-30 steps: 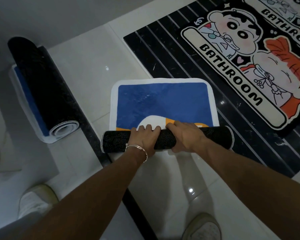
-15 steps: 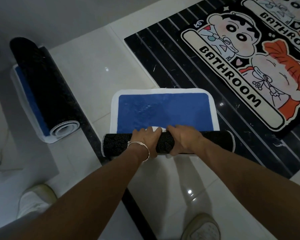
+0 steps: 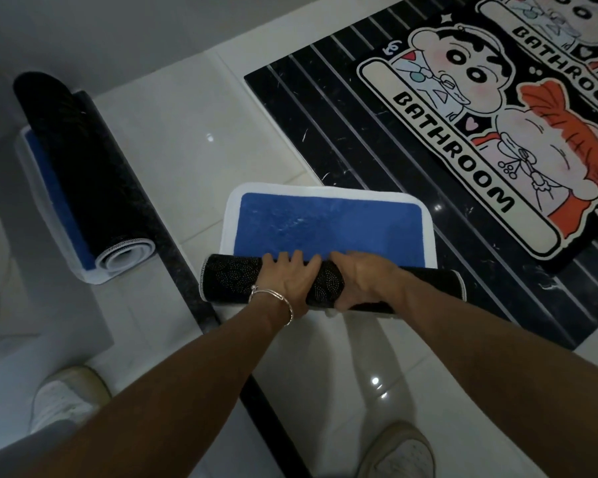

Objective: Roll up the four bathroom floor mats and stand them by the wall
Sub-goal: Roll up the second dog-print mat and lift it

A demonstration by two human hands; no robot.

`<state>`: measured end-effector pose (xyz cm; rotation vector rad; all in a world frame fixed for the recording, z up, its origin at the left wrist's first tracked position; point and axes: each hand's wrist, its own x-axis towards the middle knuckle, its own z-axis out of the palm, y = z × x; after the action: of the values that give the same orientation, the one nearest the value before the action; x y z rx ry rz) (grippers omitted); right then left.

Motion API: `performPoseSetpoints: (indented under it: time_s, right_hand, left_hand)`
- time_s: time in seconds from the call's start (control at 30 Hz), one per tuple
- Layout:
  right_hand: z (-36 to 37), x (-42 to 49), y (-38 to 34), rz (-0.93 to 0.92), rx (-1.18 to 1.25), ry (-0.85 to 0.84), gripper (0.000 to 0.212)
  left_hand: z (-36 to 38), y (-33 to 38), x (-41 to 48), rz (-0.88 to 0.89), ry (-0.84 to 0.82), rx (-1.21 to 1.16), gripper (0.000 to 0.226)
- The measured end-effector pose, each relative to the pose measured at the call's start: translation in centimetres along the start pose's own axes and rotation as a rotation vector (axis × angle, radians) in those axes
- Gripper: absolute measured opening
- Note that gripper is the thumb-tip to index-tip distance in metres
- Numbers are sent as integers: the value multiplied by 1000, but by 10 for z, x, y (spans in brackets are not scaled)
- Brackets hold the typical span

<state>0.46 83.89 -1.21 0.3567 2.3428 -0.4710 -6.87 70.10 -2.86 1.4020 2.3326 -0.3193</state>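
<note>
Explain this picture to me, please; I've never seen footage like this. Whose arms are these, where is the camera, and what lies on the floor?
No machine here: a person wears a camera on the head, looking down at their own arms. The left hand and right hand grip a blue mat, partly rolled, black underside outward. Another rolled mat lies on the white floor to the left. Two cartoon mats reading "BATHROOM" lie flat at top right, the farther one cut off. Shoes show at the bottom.

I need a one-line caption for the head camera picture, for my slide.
The left hand and right hand roll up a blue mat; another rolled mat lies nearby.
</note>
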Motion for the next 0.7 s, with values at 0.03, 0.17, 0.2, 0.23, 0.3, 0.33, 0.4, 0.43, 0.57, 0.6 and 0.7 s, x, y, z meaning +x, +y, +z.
performPoseSetpoints:
  time_s: [0.03,0.17,0.2,0.23,0.3,0.33,0.4,0.43,0.57,0.6,0.7]
  right_hand:
    - [5,-3,-2,3,-24,50,82]
    - [29,-11,-10,15,-216,275,92]
    - [33,-11,-12,33,-240,289,94]
    - [34,-10,-14,55,-245,287,94]
    - [28,-7,-17,82,-194,235,91]
    - [23,-4,-15,80,-152,190,88]
    - [10,0,-9,50,-48,94,83]
    - [6,1,-6,37,-2,54,84]
    - [18,-9,-11,16,-83,205,89]
    - [24,-12,-14,13,-140,267,89]
    - [33,-13,-19,47,-220,291,91]
  left_hand:
    - [-3,0,2,2,-40,-10,70]
    - [-15,-5,10,17,-150,-88,67]
    - [-16,-6,11,19,-161,-100,69]
    - [-14,-6,10,20,-158,-105,71]
    - [-8,-7,6,27,-104,-103,79]
    - [-3,-7,3,34,-55,-85,84]
    - [5,-8,-1,41,33,-10,90]
    - [7,-8,-2,37,52,18,89]
    - [-4,-7,6,37,-28,-19,71]
    - [-10,-9,8,47,-72,-54,68]
    - [-17,-12,8,57,-148,-134,70]
